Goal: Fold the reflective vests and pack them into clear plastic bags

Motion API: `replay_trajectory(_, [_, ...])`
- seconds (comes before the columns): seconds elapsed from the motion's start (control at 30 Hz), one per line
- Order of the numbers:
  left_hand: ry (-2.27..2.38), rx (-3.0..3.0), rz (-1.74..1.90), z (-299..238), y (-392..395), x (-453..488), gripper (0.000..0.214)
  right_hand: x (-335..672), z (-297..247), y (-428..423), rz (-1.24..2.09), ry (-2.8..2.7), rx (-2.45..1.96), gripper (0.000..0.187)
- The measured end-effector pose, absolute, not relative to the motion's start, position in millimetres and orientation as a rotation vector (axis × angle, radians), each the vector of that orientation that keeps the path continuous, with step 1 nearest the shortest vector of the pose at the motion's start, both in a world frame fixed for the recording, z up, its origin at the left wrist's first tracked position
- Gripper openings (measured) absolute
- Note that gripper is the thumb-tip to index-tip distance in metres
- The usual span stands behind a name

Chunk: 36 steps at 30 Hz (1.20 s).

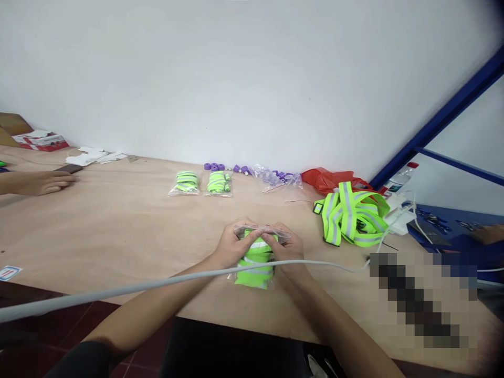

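A clear plastic bag [254,265] with a folded neon-yellow reflective strap inside lies near the table's front edge. My left hand [235,244] pinches its upper edge from the left. From the other side my right hand [286,247] grips the same edge, the two thumbs almost meeting over the top. Behind it stand two more bags of folded reflective strap, a left bag [186,182] and a right bag [218,182]. A loose pile of reflective straps [352,215] with black buckles lies to the right.
A white cable [157,285] crosses in front of my forearms. Purple pieces [213,167], plastic bags [268,176] and a red bag [331,179] line the wall. At left, another person's hand [55,181] rests by a dark flat object. A bottle [401,178] and a white power strip [399,218] are at right.
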<state>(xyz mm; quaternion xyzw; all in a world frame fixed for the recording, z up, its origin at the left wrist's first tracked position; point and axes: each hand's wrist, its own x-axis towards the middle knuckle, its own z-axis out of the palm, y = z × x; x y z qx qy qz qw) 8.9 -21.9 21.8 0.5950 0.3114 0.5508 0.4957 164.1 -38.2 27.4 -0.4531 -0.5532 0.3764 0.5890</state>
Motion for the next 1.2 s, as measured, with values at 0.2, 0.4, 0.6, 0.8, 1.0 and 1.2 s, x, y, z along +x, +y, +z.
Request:
replay_trajectory(0.2, [0.759,1.367,1.244,17.6,-21.8,13.2,0.043,166.8,24.4,-39.6,0.866,-1.220,-1.108,0.026])
replay_trajectory(0.4, [0.779,1.356,1.284,22.7,-24.3,13.9,0.042,163.7,24.7,-42.5,0.882,-1.186,-1.109,0.030])
replay_trajectory(0.6, [0.808,1.353,1.294,23.6,-23.2,11.3,0.044,164.4,24.5,-38.9,0.900,-1.211,-1.118,0.031])
replay_trajectory(0.8, [0.840,1.301,1.290,21.9,-19.6,10.2,0.043,171.2,22.7,-30.4,0.943,-1.289,-1.057,0.020])
replay_trajectory(1.0, [0.820,1.230,1.268,21.7,-18.9,10.6,0.042,179.4,16.0,-24.1,0.941,-1.259,-1.043,0.029])
replay_trajectory(1.2, [0.765,1.181,1.194,27.3,-20.6,12.3,0.048,181.6,15.8,-22.2,0.948,-1.233,-1.078,0.033])
